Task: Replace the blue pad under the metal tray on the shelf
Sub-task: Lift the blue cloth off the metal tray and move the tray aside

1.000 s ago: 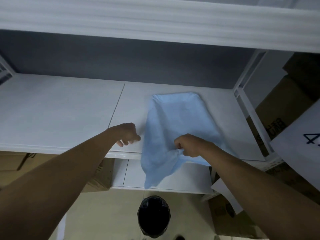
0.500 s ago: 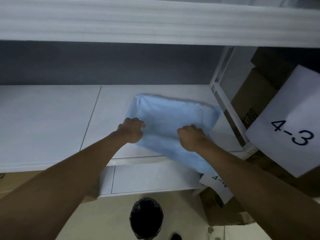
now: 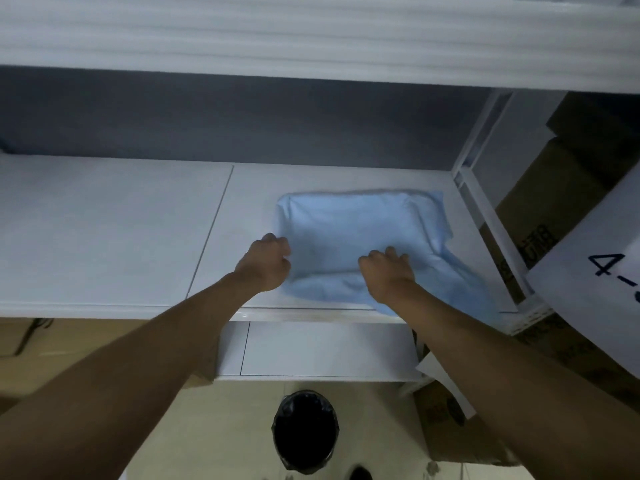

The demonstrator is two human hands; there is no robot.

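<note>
A light blue pad [image 3: 353, 230] lies spread on the white shelf [image 3: 114, 237], toward its right end, with raised creased edges and its near right corner hanging over the front lip. My left hand [image 3: 268, 263] grips the pad's near left edge with curled fingers. My right hand [image 3: 386, 271] holds the near middle of the pad, fingers curled into the fabric. No metal tray is in view.
A white upright post [image 3: 485, 216] bounds the shelf on the right, with cardboard boxes [image 3: 540, 216] and a white sign marked "4-" [image 3: 595, 258] beyond it. A lower shelf [image 3: 318, 351] sits beneath. A black bin [image 3: 304, 431] stands on the floor below.
The pad went from hanging bunched over the shelf front to lying spread on the shelf. My left hand took hold of its left edge; both hands pushed it back and flatter.
</note>
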